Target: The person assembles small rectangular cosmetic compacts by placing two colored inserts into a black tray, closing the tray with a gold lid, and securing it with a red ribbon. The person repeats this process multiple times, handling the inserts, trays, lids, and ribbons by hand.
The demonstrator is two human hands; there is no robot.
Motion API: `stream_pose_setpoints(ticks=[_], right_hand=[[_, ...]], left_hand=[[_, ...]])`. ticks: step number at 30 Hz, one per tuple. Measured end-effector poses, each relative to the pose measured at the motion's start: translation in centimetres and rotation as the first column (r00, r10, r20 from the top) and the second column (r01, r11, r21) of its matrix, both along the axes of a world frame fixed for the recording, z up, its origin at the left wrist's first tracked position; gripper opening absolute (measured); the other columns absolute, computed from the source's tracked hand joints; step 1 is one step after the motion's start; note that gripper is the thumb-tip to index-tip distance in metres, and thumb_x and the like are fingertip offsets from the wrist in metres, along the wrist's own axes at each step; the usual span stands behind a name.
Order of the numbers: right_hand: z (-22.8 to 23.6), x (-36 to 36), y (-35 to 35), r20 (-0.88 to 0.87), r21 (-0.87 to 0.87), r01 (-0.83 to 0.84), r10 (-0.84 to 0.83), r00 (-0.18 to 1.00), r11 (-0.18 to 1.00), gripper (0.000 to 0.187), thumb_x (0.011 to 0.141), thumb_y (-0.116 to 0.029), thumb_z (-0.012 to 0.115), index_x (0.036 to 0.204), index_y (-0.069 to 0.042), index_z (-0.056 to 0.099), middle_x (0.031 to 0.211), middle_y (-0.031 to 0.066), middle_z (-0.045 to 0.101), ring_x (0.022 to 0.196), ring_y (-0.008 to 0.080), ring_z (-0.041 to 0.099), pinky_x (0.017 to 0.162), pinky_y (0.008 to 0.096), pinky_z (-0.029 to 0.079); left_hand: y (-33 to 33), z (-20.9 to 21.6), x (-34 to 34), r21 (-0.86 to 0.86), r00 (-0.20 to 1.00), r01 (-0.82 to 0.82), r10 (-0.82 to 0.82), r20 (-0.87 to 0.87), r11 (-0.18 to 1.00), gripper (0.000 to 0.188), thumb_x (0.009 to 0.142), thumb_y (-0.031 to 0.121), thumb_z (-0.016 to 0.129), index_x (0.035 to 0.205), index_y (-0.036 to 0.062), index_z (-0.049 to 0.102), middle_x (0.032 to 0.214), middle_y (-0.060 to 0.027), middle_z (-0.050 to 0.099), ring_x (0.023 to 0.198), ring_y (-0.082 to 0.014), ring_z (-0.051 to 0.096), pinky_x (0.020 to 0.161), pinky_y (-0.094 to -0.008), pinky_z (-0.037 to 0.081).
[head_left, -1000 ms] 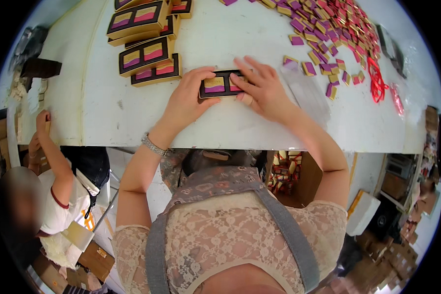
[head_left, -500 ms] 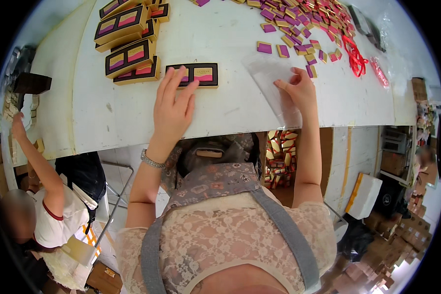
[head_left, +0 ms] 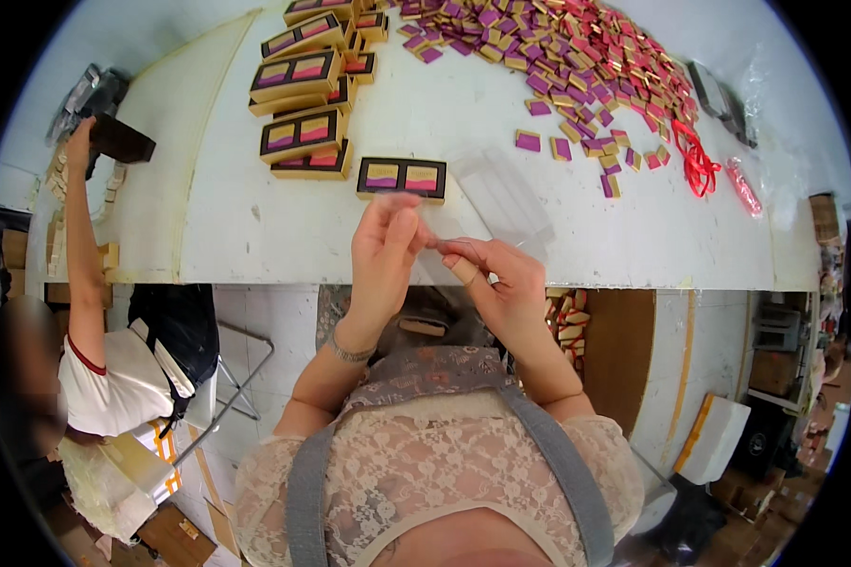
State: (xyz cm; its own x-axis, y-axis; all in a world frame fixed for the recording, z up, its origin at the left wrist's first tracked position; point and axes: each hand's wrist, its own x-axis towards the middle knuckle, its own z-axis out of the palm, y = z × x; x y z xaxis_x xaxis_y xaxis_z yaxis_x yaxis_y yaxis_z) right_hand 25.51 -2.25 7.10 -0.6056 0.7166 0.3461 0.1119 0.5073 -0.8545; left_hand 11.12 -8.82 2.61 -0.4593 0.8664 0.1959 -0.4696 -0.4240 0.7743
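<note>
Clear plastic sleeve (head_left: pixel 454 255) near table edge, pinched between our left hand (head_left: pixel 383 260) and right hand (head_left: pixel 496 279), fingers closed on its rim. Thin, limp, slippery; we judge edge grip best. Farther: two-window box (head_left: pixel 402 177), box stacks (head_left: pixel 303 104), loose packets (head_left: pixel 577 66).

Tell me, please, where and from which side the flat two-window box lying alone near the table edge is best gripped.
Probably by its two long edges, coming down from above: the box lies flat on the white table, apart from the stacks, with both long edges free.
</note>
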Motion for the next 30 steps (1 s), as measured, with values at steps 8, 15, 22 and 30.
stream_pose_setpoints(ticks=[8, 15, 22, 30], right_hand=[[-2.8, -1.3, -1.9, 0.061, 0.28, -0.208, 0.199, 0.978, 0.937, 0.062, 0.076, -0.028, 0.077, 0.127, -0.006, 0.05, 0.101, 0.0157, 0.062, 0.089, 0.0309, 0.062, 0.076, 0.0384, 0.051], [-0.5, -1.8, -2.1, 0.19, -0.318, -0.186, 0.255, 0.948, 0.93, 0.063, 0.079, -0.024, 0.071, 0.132, -0.004, 0.043, 0.095, 0.0149, 0.056, 0.078, 0.0298, 0.06, 0.069, 0.0381, 0.049], [-3.5, -2.5, -1.9, -0.052, -0.115, -0.184, 0.179, 0.982, 0.976, 0.071, 0.091, -0.023, 0.058, 0.149, -0.01, 0.02, 0.087, 0.0131, 0.057, 0.07, 0.0252, 0.059, 0.066, 0.0354, 0.049], [-5.5, -1.6, -2.9, 0.012, -0.374, -0.255, 0.28, 0.96, 0.892, 0.082, 0.094, -0.021, 0.054, 0.152, -0.008, -0.002, 0.092, 0.0161, 0.066, 0.077, 0.0291, 0.068, 0.072, 0.0356, 0.053]], left_hand=[[-2.3, 1.7, -0.6, -0.223, 0.979, -0.196, 0.202, 0.006, 0.955, 0.047, 0.091, 0.0, 0.05, 0.135, 0.0028, 0.034, 0.124, -0.0152, 0.047, 0.111, -0.031, 0.055, 0.094, -0.0436, 0.048], [-4.4, 4.8, -0.7, -0.16, 0.973, 0.057, -0.019, 0.232, 0.985, 0.074, 0.08, -0.003, 0.059, 0.143, 0.002, 0.023, 0.141, -0.0241, 0.037, 0.126, -0.0395, 0.045, 0.095, -0.0514, 0.048], [-5.9, 1.1, 1.5, -0.319, 0.858, -0.232, 0.038, -0.512, 0.919, 0.068, 0.092, 0.003, 0.052, 0.149, 0.0074, 0.014, 0.136, -0.0155, 0.037, 0.097, -0.0164, 0.056, 0.075, -0.0252, 0.051], [-6.2, 1.5, 1.1, -0.432, 0.925, -0.085, -0.09, -0.369, 0.898, 0.071, 0.093, 0.01, 0.053, 0.151, 0.0118, 0.011, 0.126, -0.0138, 0.044, 0.086, -0.0125, 0.056, 0.062, -0.0227, 0.054]])
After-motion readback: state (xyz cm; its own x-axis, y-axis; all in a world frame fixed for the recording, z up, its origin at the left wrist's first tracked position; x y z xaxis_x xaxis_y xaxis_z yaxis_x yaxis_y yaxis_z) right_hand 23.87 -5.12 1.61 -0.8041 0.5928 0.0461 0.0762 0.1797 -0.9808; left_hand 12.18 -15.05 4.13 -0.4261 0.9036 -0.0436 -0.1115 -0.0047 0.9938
